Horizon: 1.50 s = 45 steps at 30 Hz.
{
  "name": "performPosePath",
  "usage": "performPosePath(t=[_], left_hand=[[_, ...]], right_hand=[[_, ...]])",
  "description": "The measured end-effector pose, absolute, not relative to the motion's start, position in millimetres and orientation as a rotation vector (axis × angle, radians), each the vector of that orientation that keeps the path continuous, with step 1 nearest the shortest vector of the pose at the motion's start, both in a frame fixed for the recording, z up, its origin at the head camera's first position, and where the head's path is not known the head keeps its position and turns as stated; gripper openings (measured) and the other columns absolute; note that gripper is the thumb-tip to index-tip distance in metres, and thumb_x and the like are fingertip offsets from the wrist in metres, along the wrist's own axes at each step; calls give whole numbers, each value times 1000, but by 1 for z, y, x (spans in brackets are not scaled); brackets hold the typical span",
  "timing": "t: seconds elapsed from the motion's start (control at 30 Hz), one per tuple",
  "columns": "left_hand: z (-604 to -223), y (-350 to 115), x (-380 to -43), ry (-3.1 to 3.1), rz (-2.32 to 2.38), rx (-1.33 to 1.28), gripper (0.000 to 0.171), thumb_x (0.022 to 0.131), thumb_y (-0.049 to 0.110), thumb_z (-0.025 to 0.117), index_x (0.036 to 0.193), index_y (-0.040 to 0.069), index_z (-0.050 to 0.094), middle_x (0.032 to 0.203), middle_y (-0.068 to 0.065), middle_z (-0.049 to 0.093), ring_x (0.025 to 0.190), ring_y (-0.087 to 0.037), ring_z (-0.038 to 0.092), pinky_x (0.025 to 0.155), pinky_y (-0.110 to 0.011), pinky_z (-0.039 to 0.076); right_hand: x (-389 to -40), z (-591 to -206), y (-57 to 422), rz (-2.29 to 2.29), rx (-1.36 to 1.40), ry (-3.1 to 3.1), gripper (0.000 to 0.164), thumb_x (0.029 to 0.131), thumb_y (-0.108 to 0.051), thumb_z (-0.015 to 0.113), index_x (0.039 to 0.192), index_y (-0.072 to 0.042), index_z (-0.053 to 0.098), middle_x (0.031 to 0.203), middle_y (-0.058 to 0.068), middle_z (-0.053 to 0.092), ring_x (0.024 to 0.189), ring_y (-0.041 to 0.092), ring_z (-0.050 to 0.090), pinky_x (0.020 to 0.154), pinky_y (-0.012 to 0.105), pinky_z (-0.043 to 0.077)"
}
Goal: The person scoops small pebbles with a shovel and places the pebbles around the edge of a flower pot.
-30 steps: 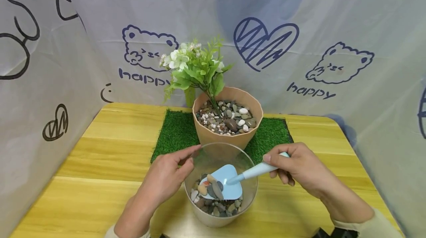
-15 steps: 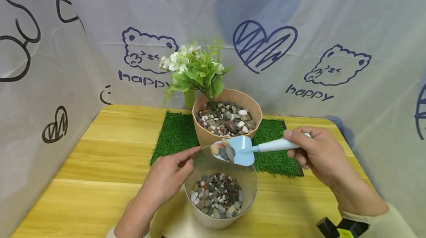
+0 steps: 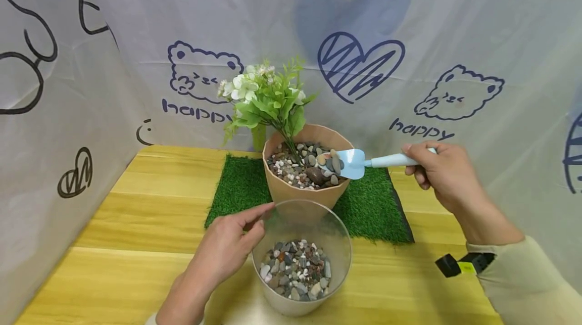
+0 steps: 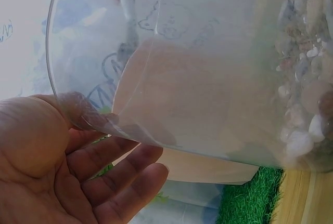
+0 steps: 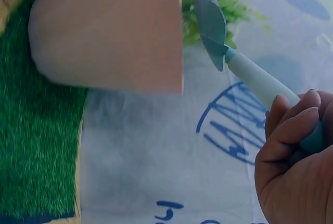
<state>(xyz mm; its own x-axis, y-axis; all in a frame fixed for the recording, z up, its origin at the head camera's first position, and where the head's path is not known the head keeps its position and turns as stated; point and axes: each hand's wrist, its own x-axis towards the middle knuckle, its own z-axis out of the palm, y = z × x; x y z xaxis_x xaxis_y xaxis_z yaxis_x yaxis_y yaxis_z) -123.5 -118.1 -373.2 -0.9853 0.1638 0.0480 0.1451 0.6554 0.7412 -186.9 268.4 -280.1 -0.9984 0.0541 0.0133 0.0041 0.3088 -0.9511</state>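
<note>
My right hand (image 3: 441, 173) grips the pale handle of a small light-blue scoop (image 3: 352, 163), in the head view. Several pebbles (image 3: 333, 162) lie on its blade, which is over the right side of a peach plant pot (image 3: 304, 194). Gravel and stones fill the pot, and a white-flowered plant (image 3: 268, 95) stands in them. In front is a clear container (image 3: 338, 274) with gravel (image 3: 295, 269) at its bottom. My left hand (image 3: 227, 239) touches its upper left side with a straight index finger and thumb; the other fingers (image 4: 130, 180) lie relaxed outside the wall.
A green artificial-turf mat (image 3: 377, 216) lies under the pot on the yellow wooden table (image 3: 159, 214). Printed white cloth (image 3: 282, 16) hangs close behind and along both sides. A black device (image 3: 464, 264) is strapped at the right wrist.
My right hand has lifted the scoop with its pebbles out of the clear container and moved it forward and right, over the pot. The left hand has stayed at the container's rim.
</note>
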Motion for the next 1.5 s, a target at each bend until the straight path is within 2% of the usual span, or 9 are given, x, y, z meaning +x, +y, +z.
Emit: performPosePath(t=[0.23,0.47,0.7,0.83,0.93,1.03,1.2,1.37,1.5], left_hand=[[-374,-118,-122,2829,1274,256,44,102,21,59,141,40,66,111,-2,79,48,-9,42,40,-27,36],[-373,-119,-122,2839,1279,256,44,102,22,59,140,41,66,120,1,78,58,-10,52,45,-28,41],[-372,-119,-122,2844,1279,250,44,102,22,59,141,40,67,119,2,78,67,-9,58,47,-29,43],[-372,-119,-122,2855,1271,258,44,102,21,59,141,39,67,121,3,78,72,-8,61,48,-29,43],[-373,-119,-122,2865,1267,265,43,102,21,59,141,38,68,121,4,78,77,-8,63,49,-29,44],[-373,-120,-122,2868,1268,267,43,102,20,59,141,37,68,121,4,78,78,-8,64,49,-29,45],[-372,-120,-123,2861,1266,269,44,101,20,59,141,37,68,118,2,78,69,-9,60,47,-29,43],[-373,-119,-124,2854,1268,271,44,101,20,59,141,38,68,120,5,78,75,-8,63,48,-29,44],[-373,-118,-125,2858,1259,277,44,101,20,59,141,38,68,118,6,78,77,-8,64,50,-29,45]], right_hand=[[-203,-276,274,1519,-33,-2671,30,103,-29,67,96,0,72,66,-4,69,51,9,55,47,23,48],[-218,-251,272,1310,31,-2759,31,99,-27,70,102,4,74,65,0,70,52,15,55,47,27,46],[-226,-221,259,906,78,-2915,34,97,-33,68,105,-1,77,69,2,71,63,22,61,52,32,46],[-226,-209,250,729,137,-2920,32,96,-32,67,105,-4,80,74,6,74,60,24,61,51,34,44],[-222,-204,243,639,153,-2902,32,95,-33,67,105,-6,81,77,8,75,56,25,55,48,34,38],[-217,-203,237,564,161,-2879,31,96,-34,67,104,-8,81,69,7,68,54,23,46,47,33,33],[-208,-209,229,519,208,-2823,28,95,-32,68,99,-8,81,56,2,51,51,20,41,45,30,29],[-199,-215,227,565,209,-2772,27,96,-32,67,97,-8,80,58,3,51,49,20,40,43,29,28],[-187,-217,228,668,139,-2717,30,98,-37,67,101,-10,80,68,6,59,52,21,42,44,31,31]])
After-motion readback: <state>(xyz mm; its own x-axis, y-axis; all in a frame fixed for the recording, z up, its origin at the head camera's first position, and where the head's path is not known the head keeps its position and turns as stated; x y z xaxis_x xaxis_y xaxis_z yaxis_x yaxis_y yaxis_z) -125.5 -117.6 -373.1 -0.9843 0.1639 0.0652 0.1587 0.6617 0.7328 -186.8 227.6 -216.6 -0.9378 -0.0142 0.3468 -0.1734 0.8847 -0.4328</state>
